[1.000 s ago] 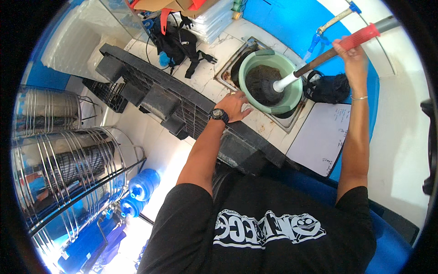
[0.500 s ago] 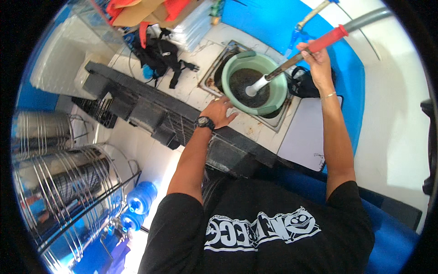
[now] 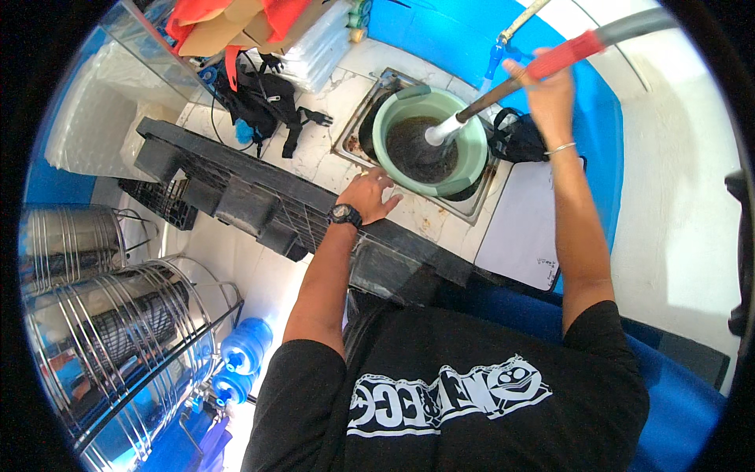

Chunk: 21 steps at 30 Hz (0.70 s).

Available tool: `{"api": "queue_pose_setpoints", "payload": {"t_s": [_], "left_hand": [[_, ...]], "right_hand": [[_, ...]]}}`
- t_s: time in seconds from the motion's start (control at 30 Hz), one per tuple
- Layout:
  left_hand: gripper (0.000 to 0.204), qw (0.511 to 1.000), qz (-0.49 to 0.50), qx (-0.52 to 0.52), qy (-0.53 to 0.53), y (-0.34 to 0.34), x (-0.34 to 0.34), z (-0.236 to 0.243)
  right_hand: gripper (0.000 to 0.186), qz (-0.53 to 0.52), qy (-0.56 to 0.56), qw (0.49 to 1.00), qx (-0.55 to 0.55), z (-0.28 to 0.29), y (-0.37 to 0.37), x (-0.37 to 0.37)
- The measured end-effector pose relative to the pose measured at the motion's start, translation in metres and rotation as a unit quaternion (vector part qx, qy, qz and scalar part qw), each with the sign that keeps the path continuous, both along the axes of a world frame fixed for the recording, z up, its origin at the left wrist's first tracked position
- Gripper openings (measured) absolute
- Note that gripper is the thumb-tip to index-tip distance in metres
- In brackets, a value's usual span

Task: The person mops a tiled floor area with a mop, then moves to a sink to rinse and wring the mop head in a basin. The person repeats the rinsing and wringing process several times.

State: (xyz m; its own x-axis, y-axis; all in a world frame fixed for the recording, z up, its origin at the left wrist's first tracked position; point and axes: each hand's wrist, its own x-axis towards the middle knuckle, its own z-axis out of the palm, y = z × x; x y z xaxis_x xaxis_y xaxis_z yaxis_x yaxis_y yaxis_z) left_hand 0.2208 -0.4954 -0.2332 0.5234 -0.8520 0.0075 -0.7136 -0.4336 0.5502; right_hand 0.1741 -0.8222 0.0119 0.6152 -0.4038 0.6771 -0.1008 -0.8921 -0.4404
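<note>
Right hand: right of centre in the upper frame, we record the right hand, blurred, closed around the pole at the lower end of its red sleeve; gripping there, we judge, leaves a short lever to the load.
Pole: slanting from the upper right of the frame into the basin, tilted rather than upright; we suppose the slant suits an arm reaching from the lower edge.
White fitting: the fitting at the pole's low end meets dark liquid; what lies under the surface we cannot tell.
Green basin: just above centre, the green basin sits upright on a metal-rimmed unit, under the blue tap, presumably for easy filling.
Left hand: near centre, the left hand is empty, palm down, fingers spread, near the basin's rim; it seems to brace the body. Contact with the rim we cannot confirm.
Black pallet: crossing the frame along the front of the desk, the pallet lies under the left wrist.
Side items: black pouch and whiteboard, right of the basin.
</note>
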Motion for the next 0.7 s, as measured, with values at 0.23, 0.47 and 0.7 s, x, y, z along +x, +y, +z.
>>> {"api": "queue_pose_setpoints", "payload": {"t_s": [0.23,0.47,0.7], "left_hand": [[0.047,1.0,-0.006,0.001,-0.001,0.0,0.001,0.002],[0.046,1.0,-0.005,0.006,0.008,0.0,0.001,0.001],[0.044,0.999,-0.003,-0.034,0.009,0.0,0.001,-0.004]], "right_hand": [[0.024,0.224,0.051,0.939,0.256,-0.053,0.004,-0.007],[0.032,0.12,-0.04,0.98,0.154,0.032,-0.013,-0.006],[0.042,0.085,0.055,0.981,0.167,-0.031,0.007,-0.015]]}}
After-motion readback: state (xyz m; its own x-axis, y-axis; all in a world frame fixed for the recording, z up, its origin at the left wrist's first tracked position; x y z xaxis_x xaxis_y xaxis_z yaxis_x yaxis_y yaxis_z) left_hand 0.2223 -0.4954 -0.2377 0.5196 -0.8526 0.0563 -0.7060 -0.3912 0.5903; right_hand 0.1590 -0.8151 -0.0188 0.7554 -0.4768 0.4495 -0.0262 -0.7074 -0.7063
